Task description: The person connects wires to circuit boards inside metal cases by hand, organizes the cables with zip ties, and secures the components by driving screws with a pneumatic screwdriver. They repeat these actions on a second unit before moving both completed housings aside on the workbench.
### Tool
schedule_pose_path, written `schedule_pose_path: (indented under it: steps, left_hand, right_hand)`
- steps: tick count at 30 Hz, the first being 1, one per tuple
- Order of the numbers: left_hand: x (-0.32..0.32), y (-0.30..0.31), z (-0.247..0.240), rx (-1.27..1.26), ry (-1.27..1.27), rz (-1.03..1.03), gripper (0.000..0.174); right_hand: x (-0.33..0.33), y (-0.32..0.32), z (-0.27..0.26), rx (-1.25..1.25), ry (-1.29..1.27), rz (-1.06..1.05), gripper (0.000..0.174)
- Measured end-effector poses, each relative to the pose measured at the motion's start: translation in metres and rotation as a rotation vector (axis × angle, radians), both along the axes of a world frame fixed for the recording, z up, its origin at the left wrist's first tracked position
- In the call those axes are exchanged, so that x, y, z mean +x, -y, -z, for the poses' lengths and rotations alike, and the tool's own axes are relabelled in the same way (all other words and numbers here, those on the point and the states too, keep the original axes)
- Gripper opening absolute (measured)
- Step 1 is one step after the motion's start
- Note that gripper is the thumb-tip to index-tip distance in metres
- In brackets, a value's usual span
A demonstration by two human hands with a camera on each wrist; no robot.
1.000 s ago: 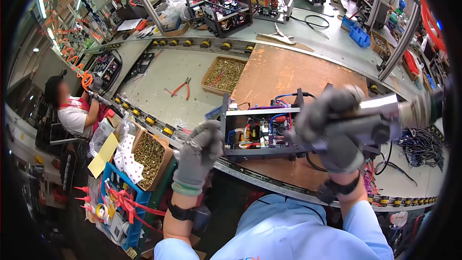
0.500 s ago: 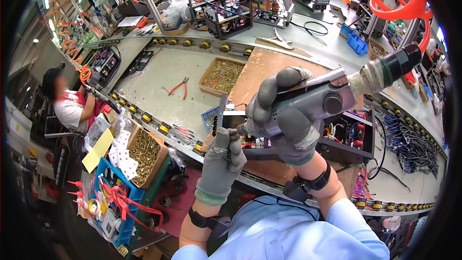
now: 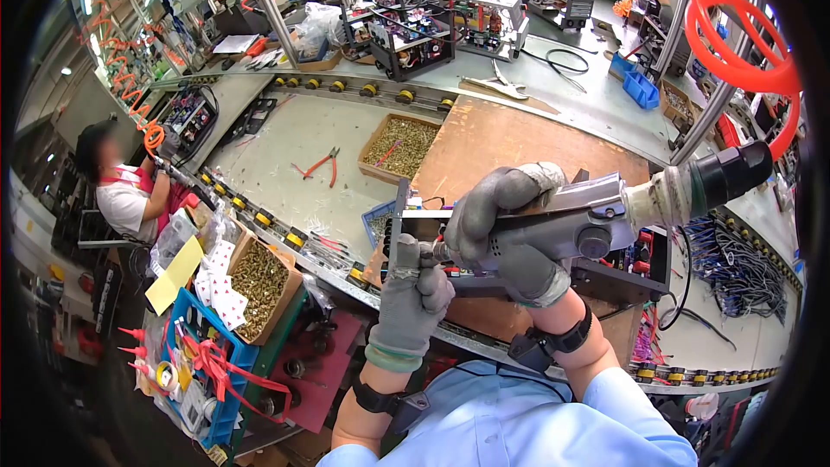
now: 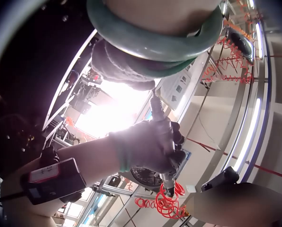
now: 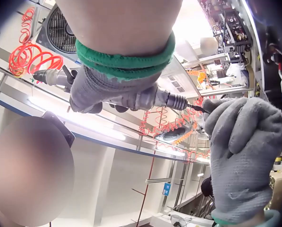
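Observation:
My gloved right hand grips a grey air screwdriver by its body, with the tool lying nearly level and its nose toward the left. The gloved left hand meets that nose, its fingers curled. In the right wrist view, the left thumb and fingertips pinch the end of the driver bit, hiding its tip. Beneath both hands sits an open-framed electronics unit with wires and parts inside, much of it covered by the hands and tool.
A brown board lies under the unit. Beyond are a box of small brass-coloured parts and red-handled pliers. Black cables lie at right; a red coiled hose hangs above. Another parts box and a seated person are at left.
The right hand has brought the screwdriver leftward from over the unit's right side, and the left hand has moved right to its nose. Over the last half second both hands have barely moved.

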State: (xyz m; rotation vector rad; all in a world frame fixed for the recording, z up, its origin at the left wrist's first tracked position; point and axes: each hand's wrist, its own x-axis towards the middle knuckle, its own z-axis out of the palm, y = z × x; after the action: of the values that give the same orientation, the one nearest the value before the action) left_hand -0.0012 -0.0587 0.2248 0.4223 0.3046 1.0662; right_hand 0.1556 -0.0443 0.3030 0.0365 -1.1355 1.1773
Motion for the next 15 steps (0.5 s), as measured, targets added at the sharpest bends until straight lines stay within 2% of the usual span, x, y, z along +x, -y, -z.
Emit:
schedule_pose_path:
  steps: [1, 3, 5, 8, 12, 14, 15]
  left_hand:
    - [0.000, 0.001, 0.001, -0.029, 0.006, -0.004, 0.036]
    - [0.001, 0.004, 0.003, -0.056, 0.012, -0.008, 0.037]
    - [0.000, 0.006, 0.005, -0.014, -0.202, -0.227, 0.039]
    - [-0.009, 0.004, 0.008, 0.015, -0.085, -0.153, 0.046]
    - [-0.015, 0.003, -0.001, 0.037, -0.027, -0.121, 0.044]
    - [-0.012, 0.003, -0.009, -0.046, -0.151, -0.257, 0.040]
    - [-0.012, 0.002, -0.005, 0.000, -0.365, -0.360, 0.041]
  right_hand:
    - [-0.001, -0.001, -0.001, -0.011, -0.018, -0.007, 0.051]
    - [-0.005, 0.004, 0.003, -0.016, 0.009, 0.003, 0.054]
    - [-0.020, 0.013, -0.001, -0.194, -0.145, 0.091, 0.056]
    - [-0.023, 0.013, 0.001, -0.231, -0.162, 0.058, 0.057]
    - [-0.024, 0.005, 0.007, -0.170, -0.145, 0.002, 0.057]
    - [-0.026, 0.004, 0.007, -0.168, -0.149, 0.000, 0.056]
    - [-0.025, 0.001, 0.007, -0.164, -0.130, 0.008, 0.057]
